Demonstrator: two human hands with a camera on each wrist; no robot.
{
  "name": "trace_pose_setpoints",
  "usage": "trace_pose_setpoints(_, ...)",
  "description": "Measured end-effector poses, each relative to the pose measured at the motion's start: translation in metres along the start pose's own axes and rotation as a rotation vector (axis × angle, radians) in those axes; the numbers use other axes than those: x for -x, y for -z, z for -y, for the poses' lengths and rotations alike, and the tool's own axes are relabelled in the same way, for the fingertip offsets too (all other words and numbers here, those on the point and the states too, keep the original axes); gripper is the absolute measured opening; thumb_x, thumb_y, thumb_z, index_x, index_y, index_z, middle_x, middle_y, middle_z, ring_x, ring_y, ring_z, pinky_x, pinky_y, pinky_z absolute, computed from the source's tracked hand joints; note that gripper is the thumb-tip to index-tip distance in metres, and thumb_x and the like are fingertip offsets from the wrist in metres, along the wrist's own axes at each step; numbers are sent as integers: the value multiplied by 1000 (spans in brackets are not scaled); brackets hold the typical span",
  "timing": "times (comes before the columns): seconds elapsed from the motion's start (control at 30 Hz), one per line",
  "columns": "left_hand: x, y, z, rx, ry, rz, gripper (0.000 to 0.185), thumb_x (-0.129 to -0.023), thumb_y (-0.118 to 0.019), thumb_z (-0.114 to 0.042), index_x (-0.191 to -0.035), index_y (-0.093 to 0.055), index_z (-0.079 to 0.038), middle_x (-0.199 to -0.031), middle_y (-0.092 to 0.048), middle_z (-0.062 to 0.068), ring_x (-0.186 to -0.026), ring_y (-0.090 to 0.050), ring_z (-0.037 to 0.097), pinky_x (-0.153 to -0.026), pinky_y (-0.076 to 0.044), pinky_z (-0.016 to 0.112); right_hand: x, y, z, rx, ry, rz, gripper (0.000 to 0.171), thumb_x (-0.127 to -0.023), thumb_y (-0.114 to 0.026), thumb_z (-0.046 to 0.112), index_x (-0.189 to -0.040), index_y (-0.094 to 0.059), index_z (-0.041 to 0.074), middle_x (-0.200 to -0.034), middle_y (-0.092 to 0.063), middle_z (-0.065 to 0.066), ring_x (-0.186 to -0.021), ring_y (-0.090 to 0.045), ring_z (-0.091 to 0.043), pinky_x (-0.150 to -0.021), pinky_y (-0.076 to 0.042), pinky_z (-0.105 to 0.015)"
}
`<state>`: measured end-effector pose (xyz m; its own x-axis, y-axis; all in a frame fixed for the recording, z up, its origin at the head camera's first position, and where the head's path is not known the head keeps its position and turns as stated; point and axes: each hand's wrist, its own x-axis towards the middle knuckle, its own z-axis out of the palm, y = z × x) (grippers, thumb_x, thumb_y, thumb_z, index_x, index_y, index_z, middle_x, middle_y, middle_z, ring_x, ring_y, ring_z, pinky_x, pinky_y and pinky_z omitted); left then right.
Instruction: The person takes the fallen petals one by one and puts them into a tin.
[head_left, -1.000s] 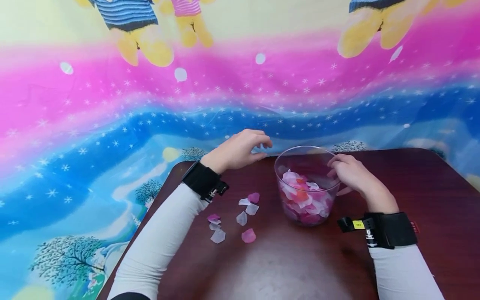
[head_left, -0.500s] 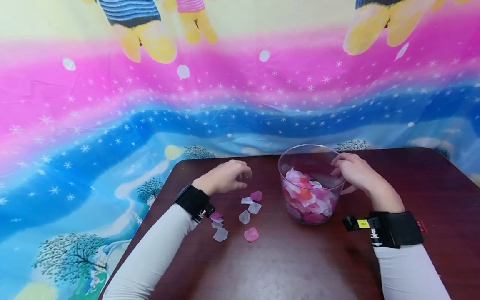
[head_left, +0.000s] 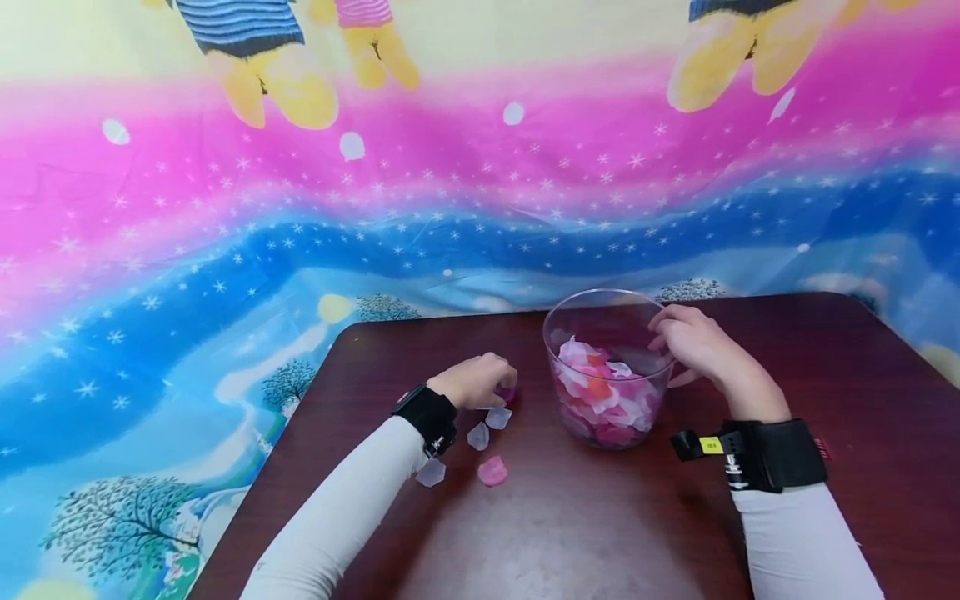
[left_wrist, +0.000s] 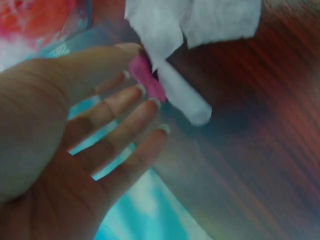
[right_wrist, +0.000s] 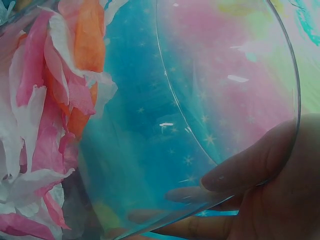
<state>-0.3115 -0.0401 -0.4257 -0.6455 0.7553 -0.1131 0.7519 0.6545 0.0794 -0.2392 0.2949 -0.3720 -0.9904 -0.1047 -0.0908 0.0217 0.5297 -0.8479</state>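
Note:
On the right of the head view stands a clear round container (head_left: 603,290), partly filled with pink, white and orange petals (head_left: 603,392). My right hand (head_left: 697,346) grips its rim, thumb (right_wrist: 250,160) inside and fingers outside the transparent wall. Left of the container, my left hand (head_left: 476,382) is low over the table at a magenta petal (left_wrist: 147,80). Its thumb and fairly straight fingers lie around that petal's near edge, with a gap between them; firm contact is unclear. White petals (left_wrist: 185,95) lie right beside it.
A dark brown table (head_left: 570,533) carries several loose petals: a pink petal (head_left: 492,471) nearer me, a white petal (head_left: 478,436) and another white petal (head_left: 431,473) by the left wrist strap (head_left: 427,417). A printed backdrop (head_left: 450,183) hangs behind the table's far edge.
My left hand has come away from beside the container's rim, down and left, then right to the magenta petal. My right hand keeps its grip on the rim.

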Motion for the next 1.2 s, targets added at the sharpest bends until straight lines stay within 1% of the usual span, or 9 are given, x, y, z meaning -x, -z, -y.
trace_pose_setpoints(0.23, -4, -3, -6, 8, -17, -65, 13, -89, -73, 4, -87, -79, -8, -85, -71, -1, -79, -60, 9, -76, -54, 24, 1, 1, 1, -14, -14, 5, 48, -106, -25, 17, -142, -39, -11, -133, -51, -39, -105, -61, -44, -70, -61, -51)
trace_pose_setpoints(0.33, -4, -1, -7, 24, -58, -75, 17, -91, -69, 5, -81, -77, -5, -71, -62, -3, -68, -49, 8, -66, -46, 21, 4, 2, 1, -25, -30, 5, 48, -106, -25, 17, -142, -37, -13, -134, -50, -39, -106, -59, -44, -71, -61, -52)
trace_pose_setpoints(0.47, 0, 7, -7, 47, -112, -101, 15, -93, -69, 4, -82, -77, -4, -69, -57, -3, -66, -45, 9, -63, -41, 21, 7, 4, 1, -20, -44, 18, 48, -106, -25, 16, -142, -36, -14, -135, -48, -40, -110, -57, -46, -71, -61, -52)
trace_pose_setpoints(0.63, 12, 27, -4, 73, -120, -151, 11, -94, -73, -3, -86, -77, -9, -82, -72, 2, -72, -58, 10, -70, -52, 25, 5, 5, 4, -4, -50, 65, 48, -105, -29, 17, -142, -36, -14, -136, -49, -39, -110, -59, -45, -75, -61, -51)
trace_pose_setpoints(0.73, 18, 41, -3, 78, -110, -177, 10, -94, -74, -6, -87, -77, -12, -90, -76, 4, -79, -65, 11, -75, -55, 27, 3, 7, 9, 14, -67, 119, 50, -106, -35, 21, -143, -37, -12, -138, -49, -38, -109, -62, -42, -80, -61, -50)
trace_pose_setpoints(0.87, 20, 59, -4, 94, -115, -209, 10, -95, -74, -8, -87, -76, -13, -90, -76, 2, -79, -65, 10, -76, -54, 28, -1, 14, 16, 35, -95, 209, 55, -107, -42, 26, -147, -33, -10, -146, -44, -37, -118, -59, -45, -89, -58, -52)
trace_pose_setpoints(0.97, 19, 73, -8, 121, -143, -240, 10, -95, -73, -7, -87, -76, -12, -88, -75, 1, -79, -65, 10, -76, -54, 27, -5, 17, 19, 43, -94, 237, 57, -106, -41, 21, -152, -26, -10, -151, -37, -37, -128, -50, -50, -94, -55, -55)
trace_pose_setpoints(1.07, 19, 86, -13, 161, -167, -281, 9, -94, -73, -5, -88, -77, -11, -88, -75, 2, -79, -67, 9, -76, -55, 26, -10, 15, 19, 26, -55, 232, 59, -103, -37, 13, -155, -19, -10, -153, -32, -37, -136, -42, -54, -98, -52, -56)
trace_pose_setpoints(1.2, 22, 101, -22, 192, -181, -308, 8, -95, -73, -5, -93, -78, -11, -92, -76, 3, -80, -67, 9, -75, -54, 24, -15, 10, 16, -60, 7, 213, 57, -100, -33, 4, -154, -22, -12, -155, -31, -38, -140, -37, -55, -106, -45, -59)
